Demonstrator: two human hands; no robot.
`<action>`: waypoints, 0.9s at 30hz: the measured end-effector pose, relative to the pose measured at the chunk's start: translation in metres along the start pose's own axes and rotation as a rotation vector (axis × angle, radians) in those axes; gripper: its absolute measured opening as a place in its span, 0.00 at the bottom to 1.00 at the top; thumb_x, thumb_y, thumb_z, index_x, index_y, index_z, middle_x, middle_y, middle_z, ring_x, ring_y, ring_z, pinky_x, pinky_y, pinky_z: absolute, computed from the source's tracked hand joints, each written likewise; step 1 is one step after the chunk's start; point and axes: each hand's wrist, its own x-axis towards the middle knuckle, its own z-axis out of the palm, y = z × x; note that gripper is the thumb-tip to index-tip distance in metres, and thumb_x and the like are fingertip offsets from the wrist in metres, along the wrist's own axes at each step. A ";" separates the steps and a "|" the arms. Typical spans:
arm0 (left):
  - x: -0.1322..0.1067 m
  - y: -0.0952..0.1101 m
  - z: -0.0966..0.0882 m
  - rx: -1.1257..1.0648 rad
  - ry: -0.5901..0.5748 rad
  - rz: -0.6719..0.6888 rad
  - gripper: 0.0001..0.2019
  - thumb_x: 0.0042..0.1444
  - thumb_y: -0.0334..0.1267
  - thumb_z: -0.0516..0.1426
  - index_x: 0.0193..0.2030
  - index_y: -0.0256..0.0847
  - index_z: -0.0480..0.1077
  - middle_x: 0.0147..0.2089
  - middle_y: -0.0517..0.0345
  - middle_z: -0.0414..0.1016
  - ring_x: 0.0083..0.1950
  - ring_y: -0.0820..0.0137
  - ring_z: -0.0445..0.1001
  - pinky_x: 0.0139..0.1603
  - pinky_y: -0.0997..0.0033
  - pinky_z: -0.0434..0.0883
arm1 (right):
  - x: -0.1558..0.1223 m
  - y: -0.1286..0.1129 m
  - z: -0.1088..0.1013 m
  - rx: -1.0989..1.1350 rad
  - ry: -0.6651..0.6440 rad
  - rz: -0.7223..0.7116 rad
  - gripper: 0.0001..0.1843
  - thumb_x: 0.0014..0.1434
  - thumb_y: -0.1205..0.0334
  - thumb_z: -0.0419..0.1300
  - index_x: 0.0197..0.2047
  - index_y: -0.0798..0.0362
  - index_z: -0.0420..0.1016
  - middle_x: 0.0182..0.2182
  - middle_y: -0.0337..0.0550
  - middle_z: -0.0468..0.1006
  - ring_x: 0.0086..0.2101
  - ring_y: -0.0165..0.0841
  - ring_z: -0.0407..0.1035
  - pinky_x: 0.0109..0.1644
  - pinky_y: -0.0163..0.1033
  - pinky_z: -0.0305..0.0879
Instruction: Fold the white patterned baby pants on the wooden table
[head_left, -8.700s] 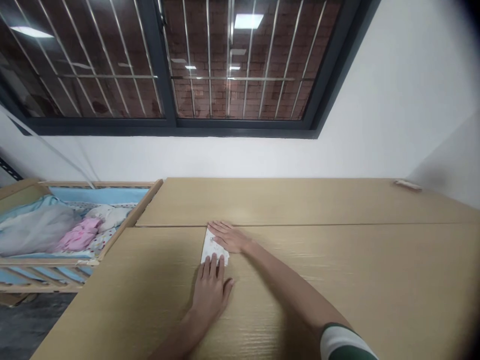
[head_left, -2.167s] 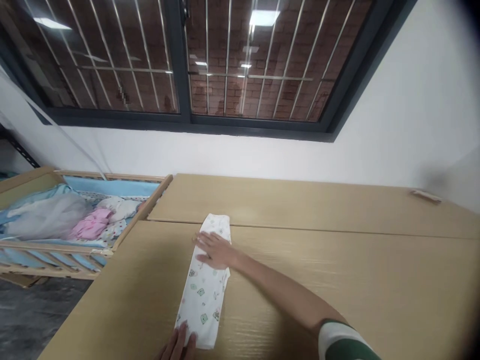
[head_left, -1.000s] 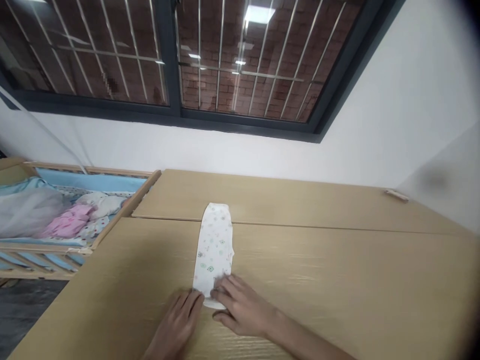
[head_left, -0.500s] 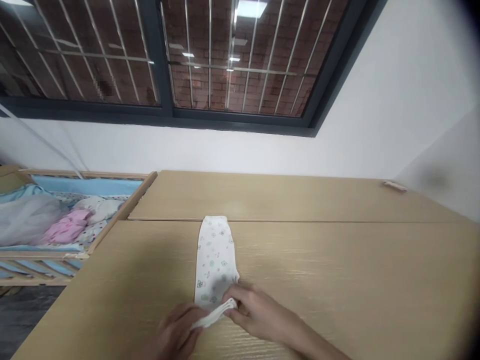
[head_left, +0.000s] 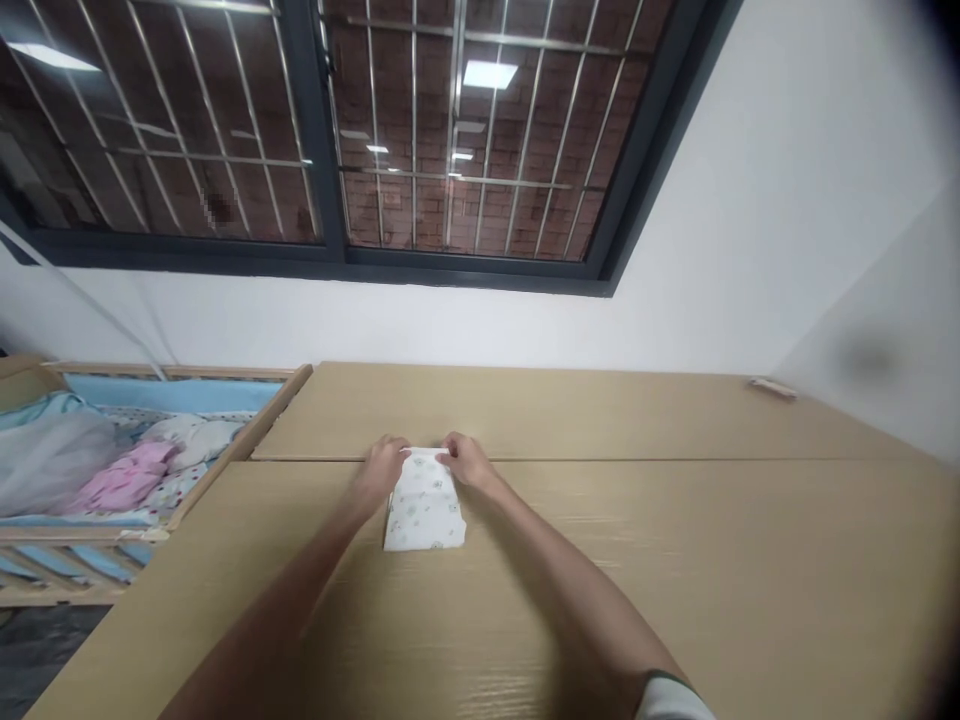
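A small white baby garment [head_left: 424, 512] with a pale print lies folded in half on the light wooden table [head_left: 675, 560], near the seam between two tabletops. My left hand [head_left: 381, 468] pinches its far left corner. My right hand [head_left: 466, 461] pinches the far right corner. Both arms reach forward from the bottom of the view, and both sets of fingers are closed on the cloth's far edge.
A wooden crib [head_left: 247, 430] stands to the left of the table, holding pink clothes [head_left: 124, 478], white cloth and grey netting. A small flat object [head_left: 771, 388] lies at the table's far right by the white wall. A barred window runs above.
The long garment was laid out flat; both hands took its near end and carried it away from me onto the far end, halving its length. The camera tilted slightly.
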 end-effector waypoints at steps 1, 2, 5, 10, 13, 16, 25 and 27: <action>0.005 0.000 0.005 0.032 -0.010 0.001 0.12 0.67 0.33 0.50 0.44 0.35 0.75 0.47 0.47 0.77 0.51 0.63 0.74 0.56 0.64 0.68 | 0.005 0.004 0.004 -0.021 0.001 0.013 0.03 0.59 0.68 0.61 0.38 0.54 0.73 0.31 0.40 0.77 0.31 0.32 0.70 0.34 0.34 0.64; 0.008 0.001 0.010 0.063 -0.018 0.004 0.12 0.67 0.32 0.50 0.45 0.34 0.75 0.47 0.47 0.77 0.50 0.63 0.74 0.55 0.63 0.68 | 0.008 0.007 0.007 -0.043 -0.001 0.024 0.03 0.59 0.69 0.61 0.38 0.55 0.73 0.31 0.41 0.77 0.32 0.33 0.70 0.35 0.34 0.65; 0.005 0.006 0.016 0.156 -0.011 0.015 0.14 0.68 0.32 0.48 0.49 0.33 0.74 0.49 0.43 0.76 0.53 0.60 0.72 0.57 0.59 0.67 | 0.008 0.010 0.011 -0.106 -0.007 0.031 0.06 0.59 0.69 0.60 0.42 0.55 0.75 0.37 0.46 0.78 0.37 0.37 0.72 0.42 0.39 0.69; -0.063 0.032 0.022 0.281 0.023 0.058 0.20 0.69 0.39 0.47 0.61 0.34 0.68 0.63 0.37 0.69 0.61 0.52 0.68 0.62 0.52 0.65 | -0.018 -0.010 -0.001 -0.168 -0.010 -0.165 0.26 0.68 0.58 0.57 0.65 0.57 0.63 0.62 0.59 0.67 0.61 0.45 0.63 0.66 0.49 0.59; -0.127 0.048 0.041 0.382 0.025 0.142 0.23 0.68 0.43 0.48 0.63 0.33 0.68 0.65 0.38 0.68 0.63 0.49 0.67 0.61 0.49 0.67 | -0.050 -0.032 -0.002 -0.176 -0.182 -0.504 0.30 0.71 0.52 0.52 0.73 0.51 0.55 0.71 0.53 0.57 0.68 0.44 0.53 0.72 0.48 0.51; -0.174 0.052 0.064 0.507 0.054 0.140 0.23 0.66 0.45 0.50 0.55 0.29 0.75 0.58 0.34 0.74 0.62 0.45 0.68 0.61 0.45 0.67 | -0.080 -0.047 0.012 -0.116 -0.410 -0.738 0.30 0.74 0.51 0.49 0.75 0.46 0.51 0.73 0.48 0.52 0.70 0.41 0.50 0.72 0.46 0.49; -0.182 0.030 0.077 0.513 0.100 0.197 0.24 0.66 0.47 0.51 0.60 0.32 0.72 0.61 0.38 0.73 0.62 0.49 0.69 0.61 0.48 0.69 | -0.066 -0.013 0.055 -0.185 -0.484 -0.697 0.28 0.75 0.50 0.46 0.75 0.46 0.54 0.73 0.45 0.53 0.72 0.37 0.45 0.75 0.49 0.41; -0.181 0.030 0.077 0.535 0.123 0.199 0.25 0.66 0.46 0.51 0.63 0.30 0.69 0.65 0.36 0.69 0.66 0.49 0.66 0.63 0.48 0.67 | -0.048 -0.005 0.054 -0.235 -0.443 -0.676 0.30 0.75 0.49 0.45 0.75 0.47 0.52 0.73 0.46 0.51 0.72 0.38 0.44 0.75 0.51 0.40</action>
